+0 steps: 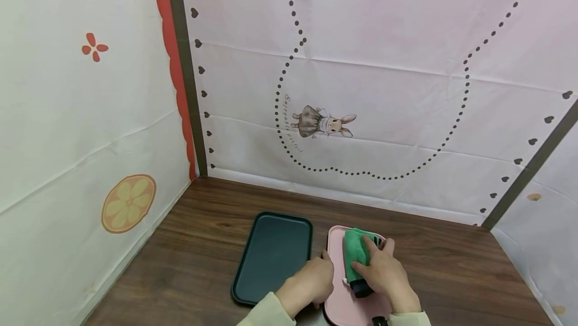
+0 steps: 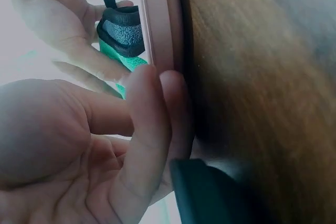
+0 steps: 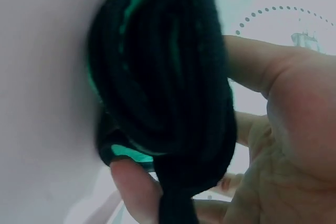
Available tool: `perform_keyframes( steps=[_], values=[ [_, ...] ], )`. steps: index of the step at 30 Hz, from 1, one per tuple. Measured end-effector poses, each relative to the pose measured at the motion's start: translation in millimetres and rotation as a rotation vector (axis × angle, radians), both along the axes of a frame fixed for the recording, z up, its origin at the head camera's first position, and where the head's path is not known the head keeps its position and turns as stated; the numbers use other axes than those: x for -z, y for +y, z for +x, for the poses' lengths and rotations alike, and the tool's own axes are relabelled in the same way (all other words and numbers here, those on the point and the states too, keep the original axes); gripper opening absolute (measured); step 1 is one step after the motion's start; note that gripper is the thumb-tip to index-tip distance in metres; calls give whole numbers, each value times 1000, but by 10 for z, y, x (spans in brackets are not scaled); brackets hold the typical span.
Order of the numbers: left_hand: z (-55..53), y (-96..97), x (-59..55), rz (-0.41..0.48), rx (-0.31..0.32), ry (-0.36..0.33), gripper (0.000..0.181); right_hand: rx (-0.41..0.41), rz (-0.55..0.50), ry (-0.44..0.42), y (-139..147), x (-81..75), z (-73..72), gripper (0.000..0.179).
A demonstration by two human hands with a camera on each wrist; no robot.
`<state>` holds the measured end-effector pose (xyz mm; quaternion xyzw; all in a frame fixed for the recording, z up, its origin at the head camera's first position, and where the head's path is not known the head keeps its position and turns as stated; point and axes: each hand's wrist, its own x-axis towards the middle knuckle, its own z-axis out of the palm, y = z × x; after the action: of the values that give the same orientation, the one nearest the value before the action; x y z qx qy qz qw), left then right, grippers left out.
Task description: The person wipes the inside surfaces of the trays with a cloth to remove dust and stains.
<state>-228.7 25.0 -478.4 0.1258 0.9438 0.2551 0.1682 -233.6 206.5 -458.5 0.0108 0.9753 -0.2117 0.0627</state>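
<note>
A rolled green towel (image 1: 354, 253) with black edging lies lengthwise on the pink tray (image 1: 336, 306). My right hand (image 1: 386, 271) grips the towel from its right side, thumb and index finger spread over the top. In the right wrist view the towel's rolled end (image 3: 163, 72) shows several dark layers, and a black strap (image 3: 176, 203) hangs from it. My left hand (image 1: 311, 278) holds the pink tray's left edge, its fingertips (image 2: 144, 85) against the rim in the left wrist view. Grey terry fabric (image 2: 125, 32) with a black loop shows at the towel's end there.
A dark green tray (image 1: 275, 256) lies left of the pink one, partly behind my left forearm. Both stand on a dark wooden table (image 1: 203, 256). Printed fabric walls (image 1: 384, 105) enclose the back and both sides. A small black piece (image 1: 379, 321) shows at the bottom edge.
</note>
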Motion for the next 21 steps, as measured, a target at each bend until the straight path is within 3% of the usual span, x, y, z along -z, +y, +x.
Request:
perform_keyframes(
  steps=[7,21],
  values=[
    [1,-2,4,10,15,-31,69,-69,49,66,-36,-15,29,68],
    [-26,-7,48,35,25,-85,69,-93,43,59,-52,52,27,70]
  ],
)
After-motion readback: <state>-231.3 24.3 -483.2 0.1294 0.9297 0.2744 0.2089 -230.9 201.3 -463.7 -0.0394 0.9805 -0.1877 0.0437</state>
